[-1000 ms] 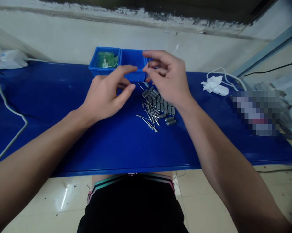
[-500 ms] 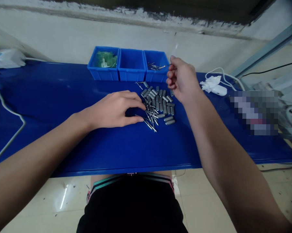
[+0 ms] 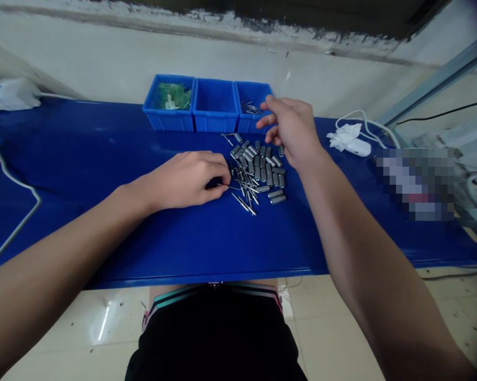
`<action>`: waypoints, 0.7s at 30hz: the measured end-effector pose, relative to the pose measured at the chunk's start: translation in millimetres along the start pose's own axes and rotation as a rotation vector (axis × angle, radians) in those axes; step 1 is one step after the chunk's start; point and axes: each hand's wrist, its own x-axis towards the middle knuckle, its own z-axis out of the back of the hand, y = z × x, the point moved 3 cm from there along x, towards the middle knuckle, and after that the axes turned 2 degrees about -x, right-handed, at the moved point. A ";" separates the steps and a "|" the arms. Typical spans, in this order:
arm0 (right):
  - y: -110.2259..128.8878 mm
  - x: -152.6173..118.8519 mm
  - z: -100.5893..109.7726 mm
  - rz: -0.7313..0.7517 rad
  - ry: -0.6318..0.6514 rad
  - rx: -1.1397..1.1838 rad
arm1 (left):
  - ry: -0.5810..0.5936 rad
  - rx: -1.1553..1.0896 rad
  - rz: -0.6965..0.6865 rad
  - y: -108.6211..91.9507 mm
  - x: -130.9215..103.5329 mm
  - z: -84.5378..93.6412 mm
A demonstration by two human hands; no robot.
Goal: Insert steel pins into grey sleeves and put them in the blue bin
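Pins (image 3: 244,190) and small metal cylinders (image 3: 267,170) lie heaped on blue table (image 3: 103,159). Left hand (image 3: 186,180) pinches one pin at the heap's near-left edge, fingertips (image 3: 222,185) closed on it. Right hand (image 3: 292,129) hovers loose-fingered, holding nothing, above the heap's far side beside blue bin (image 3: 254,108).

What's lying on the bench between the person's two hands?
In the head view, a heap of small metal cylinders and thin pins lies between the left hand and right hand.

A loose heap of thin metal pins (image 3: 244,193) and short grey metal sleeves (image 3: 264,169) lies on the blue tabletop (image 3: 103,159).
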 end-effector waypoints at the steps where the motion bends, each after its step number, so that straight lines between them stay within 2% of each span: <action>1: 3.4 -3.0 -1.5 0.083 0.020 -0.065 | 0.001 0.010 0.017 1.5 -0.5 2.4; 5: 11.2 -20.5 -15.4 0.484 0.213 -0.412 | -0.056 0.040 0.080 10.4 -3.3 15.7; 8: 7.7 -31.3 -28.8 0.607 0.409 -0.531 | -0.200 0.068 0.117 15.1 -5.4 25.9; 10: 6.9 -33.8 -34.4 0.620 0.458 -0.528 | -0.313 0.088 0.136 15.6 -6.8 30.6; 12: 9.4 -33.8 -37.3 0.619 0.467 -0.479 | -0.376 0.100 0.165 14.8 -7.8 32.4; 16: 21.2 -35.2 -37.7 0.553 0.462 -0.288 | -0.407 0.104 0.173 10.5 -7.8 32.7; 21: 32.5 -43.4 -36.0 0.321 0.408 -0.162 | -0.383 0.086 0.159 6.7 -8.4 32.7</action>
